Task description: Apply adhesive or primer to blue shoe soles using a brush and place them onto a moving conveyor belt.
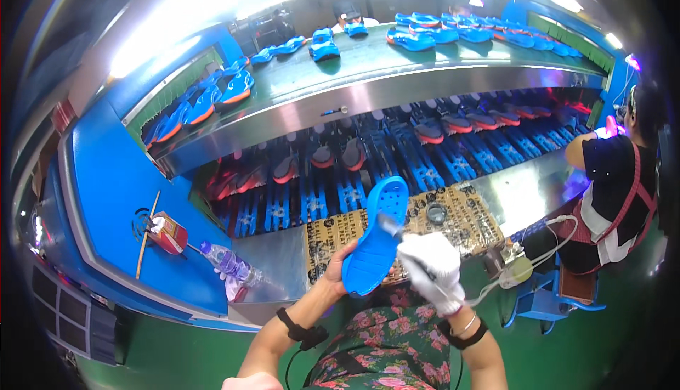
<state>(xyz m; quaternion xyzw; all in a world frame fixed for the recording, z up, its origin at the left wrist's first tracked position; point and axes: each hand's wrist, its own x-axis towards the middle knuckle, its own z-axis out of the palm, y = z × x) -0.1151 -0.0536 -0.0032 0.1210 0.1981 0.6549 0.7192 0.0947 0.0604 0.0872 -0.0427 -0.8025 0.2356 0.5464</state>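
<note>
So the bare left hand (338,271) is clenched round the heel of a blue sole (375,238), light and bendy I'd guess, best held by its edges, while the gloved right hand (432,271) at 3 o'clock grips a brush (397,238), patterned table mat (467,214) beyond.

Both forearms rise from the lower edge, each with a dark wristband. The bare left hand (338,271) curls in a closed grip, thumb uppermost. Just right of it, the white-gloved right hand (433,268) is clenched, knuckles up.
</note>
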